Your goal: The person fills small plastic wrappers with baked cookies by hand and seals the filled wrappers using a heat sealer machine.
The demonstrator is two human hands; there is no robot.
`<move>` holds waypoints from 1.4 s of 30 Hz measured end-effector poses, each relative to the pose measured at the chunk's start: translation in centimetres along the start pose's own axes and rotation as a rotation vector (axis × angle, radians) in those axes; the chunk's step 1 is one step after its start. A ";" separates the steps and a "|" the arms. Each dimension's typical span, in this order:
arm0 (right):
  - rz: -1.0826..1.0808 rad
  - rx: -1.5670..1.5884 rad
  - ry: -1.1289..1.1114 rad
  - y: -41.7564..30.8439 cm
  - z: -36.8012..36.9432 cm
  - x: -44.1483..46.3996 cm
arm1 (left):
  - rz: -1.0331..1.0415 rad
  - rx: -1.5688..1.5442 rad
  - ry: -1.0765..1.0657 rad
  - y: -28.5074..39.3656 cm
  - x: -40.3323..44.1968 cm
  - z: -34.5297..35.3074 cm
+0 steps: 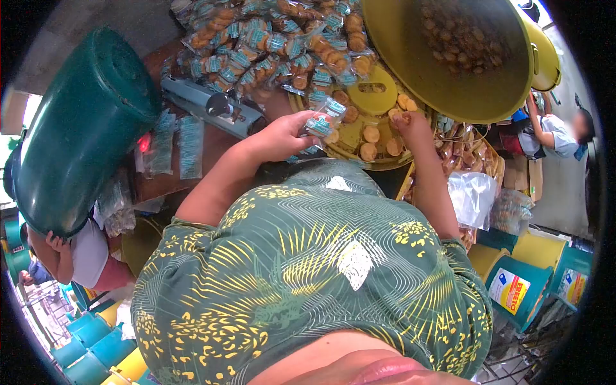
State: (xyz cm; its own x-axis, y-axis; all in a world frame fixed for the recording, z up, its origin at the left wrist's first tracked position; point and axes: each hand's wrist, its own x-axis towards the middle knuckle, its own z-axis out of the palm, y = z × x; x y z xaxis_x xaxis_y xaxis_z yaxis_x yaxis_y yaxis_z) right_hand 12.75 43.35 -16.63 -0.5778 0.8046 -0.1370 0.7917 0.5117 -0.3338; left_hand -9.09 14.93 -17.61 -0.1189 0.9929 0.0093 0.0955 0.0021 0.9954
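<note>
My left hand [294, 135] is closed around a small clear plastic bag [326, 120] with teal and red print. What the bag holds, if anything, I cannot make out. My right hand [414, 126] pinches a round golden cookie [393, 113] over a yellow lid [350, 149]. Several loose cookies [371, 133] lie on that lid, between and beyond my hands. Past them is a heap of printed bags filled with cookies [276, 48]. A large yellow tub [385, 38], tilted toward me, has many cookies [459, 35] inside.
A blue-grey bag sealer [208, 106] lies left of my left hand, with flat printed bags [190, 147] beside it. A person at left holds a big green bin [83, 128]. Another person [558, 135] is at far right. Clear bags [471, 199] and labelled buckets [520, 289] are right.
</note>
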 end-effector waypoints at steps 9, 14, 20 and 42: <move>-0.219 0.025 -0.008 0.3 1.4 0.0 | -0.101 0.045 0.000 2.5 -0.1 0.1; -0.262 0.333 -0.089 -2.6 -0.6 -2.1 | -0.019 0.076 -0.043 3.3 -0.2 -0.2; -0.466 0.810 -0.089 -6.4 -2.4 -2.2 | -0.018 0.219 -0.097 4.8 -0.1 -0.3; -0.738 0.781 -0.190 -14.1 -1.4 -4.6 | -0.149 -0.273 0.008 3.0 1.0 -0.3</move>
State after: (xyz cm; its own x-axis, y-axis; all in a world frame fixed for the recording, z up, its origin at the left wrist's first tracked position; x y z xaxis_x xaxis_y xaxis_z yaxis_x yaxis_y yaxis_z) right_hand 4.56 32.86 -9.95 -0.9333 0.2836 0.2204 -0.0681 0.4628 -0.8839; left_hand -9.24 15.88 -14.63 -0.1191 0.9831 -0.1391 -0.1927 0.1146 0.9745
